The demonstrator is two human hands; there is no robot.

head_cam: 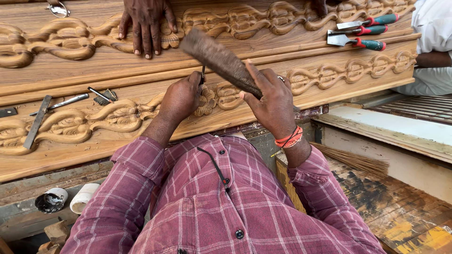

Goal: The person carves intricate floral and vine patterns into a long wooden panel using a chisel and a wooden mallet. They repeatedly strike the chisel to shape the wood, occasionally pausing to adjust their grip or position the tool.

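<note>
Left hand (180, 97) was fisted tight on a chisel (203, 75), upright, tip on the near plank's (70, 155) carved flower (205, 101). Right hand (273, 101) had fingers clamped round a mallet (219, 60), long axis slanting up-left over the chisel's head. Farther off, another person's hand (145, 23) lay flat on the far plank (84, 66); red-handled chisels (365, 32) at its right end.

The shirt (226, 207) was maroon with a pale check, the wristband (289, 138) orange, the chisel handles (376, 32) red and green.
</note>
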